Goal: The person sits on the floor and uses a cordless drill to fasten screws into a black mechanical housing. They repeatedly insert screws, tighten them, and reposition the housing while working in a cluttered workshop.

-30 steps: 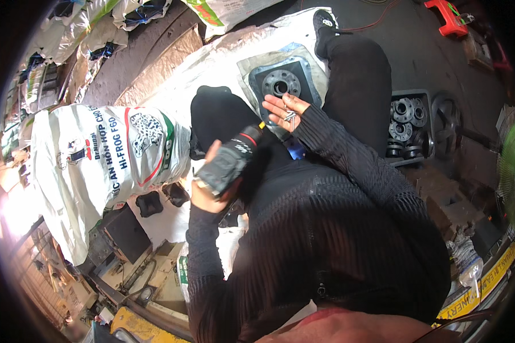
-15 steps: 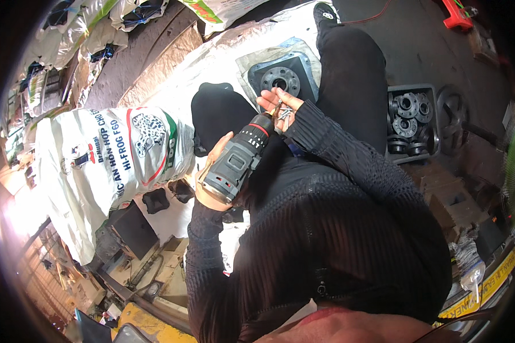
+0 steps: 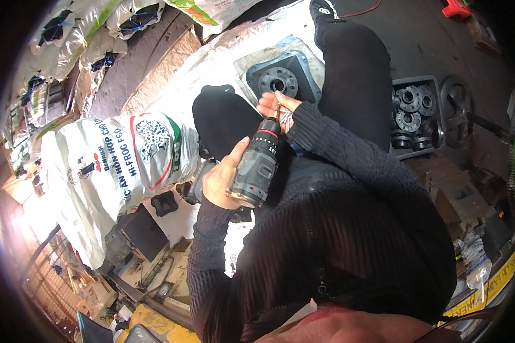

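Note:
My left hand (image 3: pixel 222 178) grips a grey and black cordless drill (image 3: pixel 257 164) with a red ring behind its chuck, nose pointing up and away from me. My right hand (image 3: pixel 276 106) is at the drill's tip, fingers closed around the bit and some small metal pieces. Just beyond the hands, a dark square metal housing with a round flanged hub (image 3: pixel 278 82) lies on a plastic sheet between my black-trousered legs.
A black crate of round metal flanges (image 3: pixel 413 114) stands at the right, beside a wheel-shaped part (image 3: pixel 458 108). A large white printed sack (image 3: pixel 114 166) lies at the left, more sacks behind it. Dark blocks and tools lie at lower left.
The drill has risen and tilted more upright, its nose brought to my right hand. The right hand has closed on the bit at the tip.

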`<state>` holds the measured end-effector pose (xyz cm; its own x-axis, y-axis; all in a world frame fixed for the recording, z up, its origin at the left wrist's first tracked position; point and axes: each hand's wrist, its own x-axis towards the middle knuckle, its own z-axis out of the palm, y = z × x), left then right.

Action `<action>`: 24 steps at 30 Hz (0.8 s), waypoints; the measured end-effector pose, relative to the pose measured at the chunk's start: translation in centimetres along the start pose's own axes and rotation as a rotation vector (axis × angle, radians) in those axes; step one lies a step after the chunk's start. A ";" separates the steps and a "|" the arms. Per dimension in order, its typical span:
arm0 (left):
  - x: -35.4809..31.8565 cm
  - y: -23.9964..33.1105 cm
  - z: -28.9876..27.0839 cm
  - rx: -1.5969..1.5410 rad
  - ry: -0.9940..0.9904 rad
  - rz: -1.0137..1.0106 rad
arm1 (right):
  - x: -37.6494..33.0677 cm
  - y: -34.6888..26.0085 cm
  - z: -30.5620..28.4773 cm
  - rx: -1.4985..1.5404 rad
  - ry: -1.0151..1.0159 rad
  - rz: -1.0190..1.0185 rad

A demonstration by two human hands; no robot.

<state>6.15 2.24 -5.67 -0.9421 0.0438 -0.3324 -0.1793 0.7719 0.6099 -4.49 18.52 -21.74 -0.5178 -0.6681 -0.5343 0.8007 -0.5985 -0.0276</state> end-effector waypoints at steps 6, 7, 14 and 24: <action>3.8 -1.9 -1.9 0.277 0.139 0.248 | -0.7 -1.5 -2.9 -0.326 0.334 -0.035; 4.4 -2.2 -2.7 0.184 0.130 0.283 | -1.3 -2.2 -3.7 -0.487 0.322 -0.157; 7.8 -3.5 -3.0 -0.006 0.069 0.026 | 2.3 -4.6 -6.5 -0.695 0.437 -0.417; 10.0 -3.8 -3.9 0.083 -0.021 0.145 | 4.3 -3.6 -4.9 -0.842 0.428 -0.431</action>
<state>-3.67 -2.77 -8.51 -0.9501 0.1715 -0.2604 -0.0167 0.8060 0.5917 -8.12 20.04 -28.10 -0.7918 -0.1591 -0.5897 0.6092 -0.1374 -0.7810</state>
